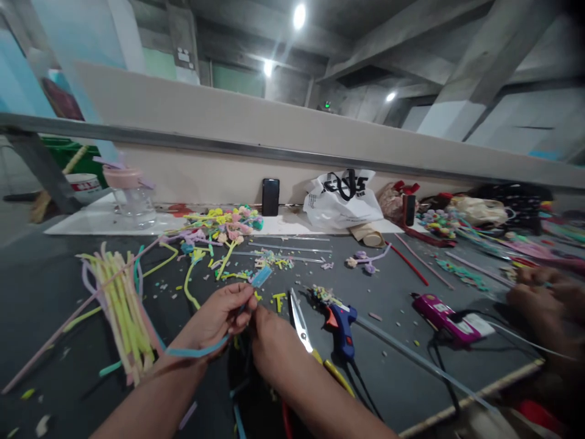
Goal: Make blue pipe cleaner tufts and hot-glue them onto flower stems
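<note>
Near the middle of the table, my left hand has its fingers closed on a light blue strip, whose tail hangs over the left wrist. A flat blue piece sticks up above the fingertips. My right hand touches the left one from the right; its fingers are curled, and what they hold is hidden. Silver scissors with yellow handles lie just right of my right hand. Beyond them is a blue glue gun with a clear stick at its back. A bundle of yellow strips lies at the left.
Colourful small flowers lie behind the hands. Against the back wall are a cup, a phone and a white bag. A purple device with cables lies at right, near another person's hands. Scraps are scattered about.
</note>
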Action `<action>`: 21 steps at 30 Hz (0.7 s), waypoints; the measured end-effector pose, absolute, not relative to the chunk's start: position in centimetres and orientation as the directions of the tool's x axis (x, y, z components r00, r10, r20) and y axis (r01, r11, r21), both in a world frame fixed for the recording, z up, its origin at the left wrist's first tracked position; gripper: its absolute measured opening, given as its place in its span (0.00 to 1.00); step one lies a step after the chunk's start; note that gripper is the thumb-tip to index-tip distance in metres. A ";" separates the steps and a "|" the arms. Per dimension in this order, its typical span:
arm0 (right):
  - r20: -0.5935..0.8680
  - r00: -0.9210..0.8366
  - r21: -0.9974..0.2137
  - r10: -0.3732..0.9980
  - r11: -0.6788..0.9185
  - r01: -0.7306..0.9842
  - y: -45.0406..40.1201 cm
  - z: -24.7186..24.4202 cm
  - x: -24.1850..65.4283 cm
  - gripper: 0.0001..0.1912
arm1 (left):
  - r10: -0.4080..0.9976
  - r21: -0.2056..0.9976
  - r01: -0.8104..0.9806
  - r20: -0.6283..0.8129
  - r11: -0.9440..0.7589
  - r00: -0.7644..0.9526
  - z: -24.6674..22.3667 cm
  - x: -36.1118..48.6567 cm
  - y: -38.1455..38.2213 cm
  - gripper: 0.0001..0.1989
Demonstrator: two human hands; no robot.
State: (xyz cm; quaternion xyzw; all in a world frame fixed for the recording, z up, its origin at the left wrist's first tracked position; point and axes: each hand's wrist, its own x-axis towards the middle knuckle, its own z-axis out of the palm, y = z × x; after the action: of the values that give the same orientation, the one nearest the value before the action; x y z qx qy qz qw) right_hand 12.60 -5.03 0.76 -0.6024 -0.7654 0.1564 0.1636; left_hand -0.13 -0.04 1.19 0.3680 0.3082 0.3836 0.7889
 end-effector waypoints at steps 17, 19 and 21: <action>0.144 0.021 -0.928 0.989 0.128 0.351 -3.5 -0.1 13.3 0.03 | 0.855 0.803 -0.433 -0.171 0.409 0.489 1.9 0.0 0.0 0.09; 0.139 0.014 -0.914 0.990 0.122 0.387 -3.3 -0.3 13.5 0.03 | 0.860 0.791 -0.451 -0.177 0.414 0.479 1.9 -0.1 0.1 0.09; 0.131 0.020 -0.887 0.991 0.108 0.449 -3.3 -0.3 13.7 0.05 | 0.865 0.787 -0.459 -0.178 0.411 0.469 1.9 -0.3 0.1 0.09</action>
State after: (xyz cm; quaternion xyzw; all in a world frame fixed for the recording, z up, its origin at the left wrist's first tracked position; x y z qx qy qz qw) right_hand 13.68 -3.29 -0.33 -0.5820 -0.6186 0.3274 0.4141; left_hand -0.26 0.15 1.90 0.3419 0.2966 0.4214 0.7858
